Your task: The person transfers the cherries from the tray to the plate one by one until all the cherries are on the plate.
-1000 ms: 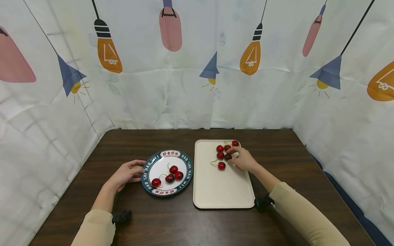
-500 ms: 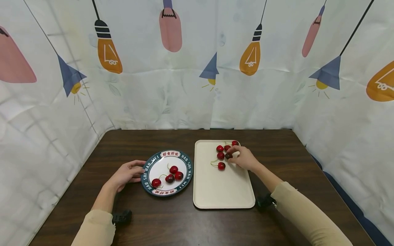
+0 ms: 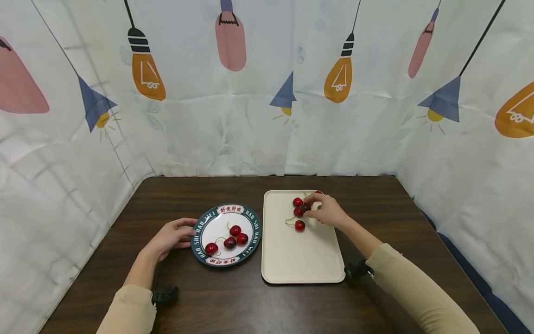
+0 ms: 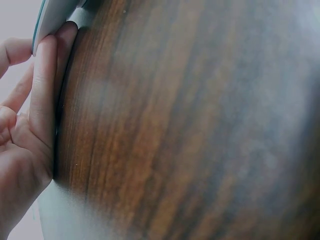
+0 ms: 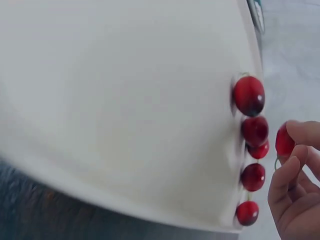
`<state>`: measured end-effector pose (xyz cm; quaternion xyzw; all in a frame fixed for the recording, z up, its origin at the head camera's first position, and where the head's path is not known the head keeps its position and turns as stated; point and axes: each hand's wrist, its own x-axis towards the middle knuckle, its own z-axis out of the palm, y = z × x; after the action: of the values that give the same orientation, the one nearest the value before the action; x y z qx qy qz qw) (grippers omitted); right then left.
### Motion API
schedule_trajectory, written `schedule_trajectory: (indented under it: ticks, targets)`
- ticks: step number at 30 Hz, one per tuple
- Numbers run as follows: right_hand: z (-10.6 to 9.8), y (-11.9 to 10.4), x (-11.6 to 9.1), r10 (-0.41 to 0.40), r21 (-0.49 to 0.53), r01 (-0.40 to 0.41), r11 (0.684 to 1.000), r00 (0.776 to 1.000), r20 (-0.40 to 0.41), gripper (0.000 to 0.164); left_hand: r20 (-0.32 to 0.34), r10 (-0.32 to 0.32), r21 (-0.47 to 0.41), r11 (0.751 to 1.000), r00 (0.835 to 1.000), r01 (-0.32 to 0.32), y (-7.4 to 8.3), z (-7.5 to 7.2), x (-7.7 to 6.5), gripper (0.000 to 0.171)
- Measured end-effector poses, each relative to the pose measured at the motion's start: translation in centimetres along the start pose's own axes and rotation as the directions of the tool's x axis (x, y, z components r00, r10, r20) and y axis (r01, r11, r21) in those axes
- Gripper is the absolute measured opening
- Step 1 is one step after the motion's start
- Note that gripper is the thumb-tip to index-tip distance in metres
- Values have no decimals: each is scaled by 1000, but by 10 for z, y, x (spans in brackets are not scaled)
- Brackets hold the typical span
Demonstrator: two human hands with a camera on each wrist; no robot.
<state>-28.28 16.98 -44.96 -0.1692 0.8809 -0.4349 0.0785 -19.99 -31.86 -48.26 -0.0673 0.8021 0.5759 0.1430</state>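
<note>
Pinching one dark cherry (image 3: pixel 306 208) between thumb and fingertips: right hand (image 3: pixel 327 213), narrow grip, presumably suited to small round fruit. Right wrist view: cherry appears raised off tray (image 3: pixel 303 260), apart from five other cherries (image 5: pixel 248 95) lying close together. Left hand (image 3: pixel 173 234) holds plate (image 3: pixel 256 227) at left rim, fingertip under edge, probably to steady it. Plate bears four cherries (image 3: pixel 242 239), sits just beside tray on table (image 3: pixel 217 297); nearness likely makes for short reach.
</note>
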Motion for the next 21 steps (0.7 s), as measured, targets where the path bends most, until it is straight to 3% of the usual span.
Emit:
schedule_trajectory:
  ticks: [21]
  targets:
    - [20, -29, 4, -89, 47, 86, 995, 994, 60, 32, -8, 0, 6, 1000, 1000, 0, 1, 0, 0, 55]
